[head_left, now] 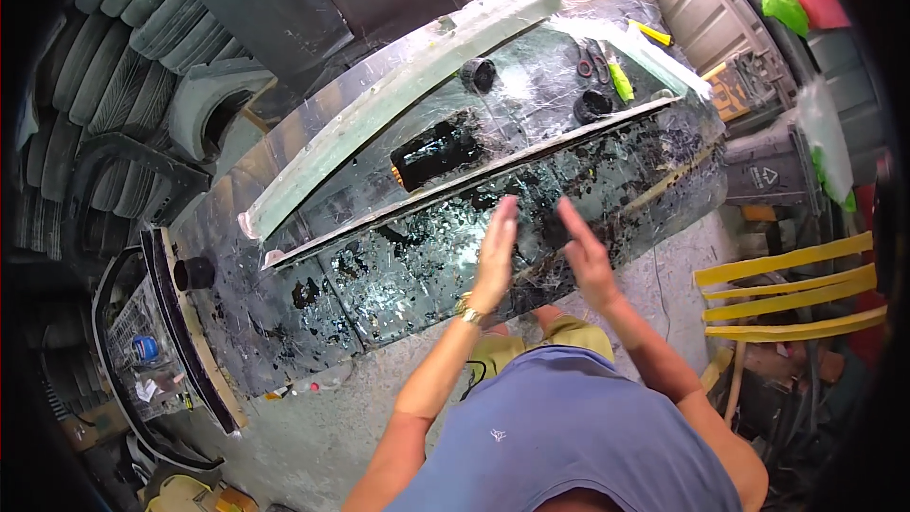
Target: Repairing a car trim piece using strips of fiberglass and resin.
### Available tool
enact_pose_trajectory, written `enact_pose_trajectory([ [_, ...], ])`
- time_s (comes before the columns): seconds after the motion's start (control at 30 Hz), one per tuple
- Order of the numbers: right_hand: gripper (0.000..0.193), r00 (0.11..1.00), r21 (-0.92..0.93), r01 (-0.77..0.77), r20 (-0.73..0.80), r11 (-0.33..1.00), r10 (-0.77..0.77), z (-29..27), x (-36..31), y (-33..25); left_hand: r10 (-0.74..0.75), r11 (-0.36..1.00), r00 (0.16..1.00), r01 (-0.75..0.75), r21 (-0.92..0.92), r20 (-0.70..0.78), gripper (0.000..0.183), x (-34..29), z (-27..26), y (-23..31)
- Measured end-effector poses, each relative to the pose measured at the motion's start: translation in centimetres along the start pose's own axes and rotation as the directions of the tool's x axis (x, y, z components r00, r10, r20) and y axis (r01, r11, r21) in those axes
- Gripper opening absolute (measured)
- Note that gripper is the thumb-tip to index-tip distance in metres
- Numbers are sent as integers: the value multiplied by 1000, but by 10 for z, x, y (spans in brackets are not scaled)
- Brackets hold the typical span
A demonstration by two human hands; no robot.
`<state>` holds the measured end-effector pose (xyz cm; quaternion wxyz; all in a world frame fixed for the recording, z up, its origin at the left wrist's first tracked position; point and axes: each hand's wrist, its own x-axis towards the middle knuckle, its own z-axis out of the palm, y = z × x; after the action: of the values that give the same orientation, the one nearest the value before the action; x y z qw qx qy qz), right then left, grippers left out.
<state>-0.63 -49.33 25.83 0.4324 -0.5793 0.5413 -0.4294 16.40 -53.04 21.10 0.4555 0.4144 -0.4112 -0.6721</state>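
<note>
My left hand, with a gold watch at its wrist, and my right hand are raised over the near side of a worktable. Their palms face each other with a gap between, fingers stretched out and holding nothing. The dark tabletop is spattered with glossy black. Just beyond my hands lies a long, thin straight strip. Behind it are a wet-looking black patch and a long, pale grey-green curved piece. Two black cylindrical containers stand near scissors.
A bright green item and a yellow-handled tool lie at the table's far right. Yellow curved strips jut out at right. Stacked dark curved parts fill the left. A black-edged frame adjoins the table's left end.
</note>
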Motion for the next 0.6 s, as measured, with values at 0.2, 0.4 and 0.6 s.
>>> enact_pose_trajectory([
  [0.2, 49, 978, -296, 102, -147, 950, -150, -33, -22, 27, -192, 725, 898, 402, -559, 396, 65, -17, 136, -21],
  [0.4, 85, 836, 799, -11, -322, 601, 444, -212, -45, 90, -36, 989, 729, 124, -80, 684, 62, -33, 267, -42],
  [0.6, 81, 946, 964, 258, -266, 62, 184, -335, -146, 85, 90, 360, 384, -873, 330, 919, 76, -24, 388, -94],
])
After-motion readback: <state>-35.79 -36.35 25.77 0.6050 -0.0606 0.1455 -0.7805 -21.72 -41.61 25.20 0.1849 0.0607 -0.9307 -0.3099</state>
